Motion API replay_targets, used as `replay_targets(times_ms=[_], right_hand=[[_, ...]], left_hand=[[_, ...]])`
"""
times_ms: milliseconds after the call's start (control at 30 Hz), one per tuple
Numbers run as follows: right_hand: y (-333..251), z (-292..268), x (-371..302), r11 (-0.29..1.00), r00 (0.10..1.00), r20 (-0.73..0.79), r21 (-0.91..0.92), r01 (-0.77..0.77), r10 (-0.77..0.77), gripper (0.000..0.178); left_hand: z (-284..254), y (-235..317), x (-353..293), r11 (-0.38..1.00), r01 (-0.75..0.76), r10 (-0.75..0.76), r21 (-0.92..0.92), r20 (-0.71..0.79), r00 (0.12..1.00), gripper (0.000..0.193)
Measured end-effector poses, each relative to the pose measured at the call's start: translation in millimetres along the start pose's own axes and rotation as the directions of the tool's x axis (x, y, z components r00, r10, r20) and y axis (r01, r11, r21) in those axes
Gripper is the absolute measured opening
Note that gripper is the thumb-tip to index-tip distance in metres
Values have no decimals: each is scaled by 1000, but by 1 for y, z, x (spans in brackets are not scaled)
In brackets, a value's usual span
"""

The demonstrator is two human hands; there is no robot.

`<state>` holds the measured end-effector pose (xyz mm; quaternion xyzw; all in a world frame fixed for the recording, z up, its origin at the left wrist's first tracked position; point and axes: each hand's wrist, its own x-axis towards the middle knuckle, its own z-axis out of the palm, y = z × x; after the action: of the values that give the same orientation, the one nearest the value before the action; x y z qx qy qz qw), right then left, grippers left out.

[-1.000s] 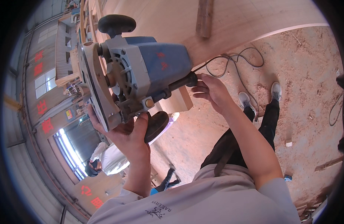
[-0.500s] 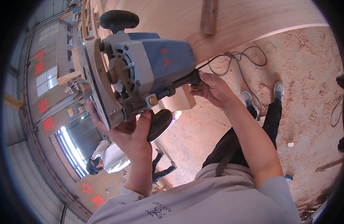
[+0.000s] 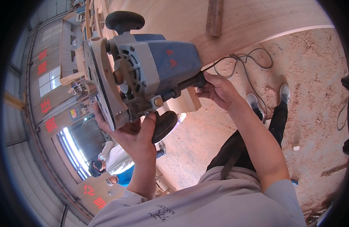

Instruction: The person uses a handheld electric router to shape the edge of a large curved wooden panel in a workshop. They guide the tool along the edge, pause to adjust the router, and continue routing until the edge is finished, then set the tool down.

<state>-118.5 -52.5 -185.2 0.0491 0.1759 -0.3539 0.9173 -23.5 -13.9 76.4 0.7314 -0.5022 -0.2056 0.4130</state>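
A plunge router [image 3: 173, 56] with a blue motor housing, grey body and round black side handles is held up on its side, its flat base facing left. My left hand [image 3: 134, 138] is closed around the lower edge of the base, thumb beside the lower black handle [image 3: 165, 126]. The fingers of my right hand [image 3: 219, 90] close on the black end of a rod along the motor housing. A dark power cord [image 3: 232, 57] runs from near that end. What lies behind the base under my left fingers is hidden.
A large wooden panel [image 3: 254, 20] spans the top, with a dark wood strip [image 3: 214, 19] on it. Cord loops lie over the dusty floor [image 3: 307, 113]. Lower left, a person in white [image 3: 119, 157] and one in blue [image 3: 126, 177] are some way off.
The router and both hands have shifted slightly right and down in the picture, with the same grip. The person in blue has come into view beside the one in white.
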Motion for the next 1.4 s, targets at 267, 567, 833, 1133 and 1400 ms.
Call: replay_targets(times_ms=[267, 567, 833, 1133, 1400], right_hand=[[-7, 5, -2, 999, 999, -41, -22, -33, 32, 35], [-11, 10, -4, 997, 995, -67, -13, -72, 71, 34], [-11, 8, -6, 998, 997, -47, 24, -61, 62, 39], [-4, 62, -69, 710, 812, -220, -636, 301, -541, 43], [-45, 107, -62, 961, 963, 178, -227, -159, 201, 50]], left_hand=[[-2, -2, 1, 1000, -20, 20, -13, 11, 1000, 123], [-4, -1, 0, 1000, -18, 18, -12, 20, 1000, 122], [0, 2, 1, 1000, -20, 20, 0, 12, 1000, 127], [3, 1, 0, 1000, 7, -7, -21, 4, 1000, 128], [2, 0, 4, 999, -35, 35, -14, 8, 999, 128]])
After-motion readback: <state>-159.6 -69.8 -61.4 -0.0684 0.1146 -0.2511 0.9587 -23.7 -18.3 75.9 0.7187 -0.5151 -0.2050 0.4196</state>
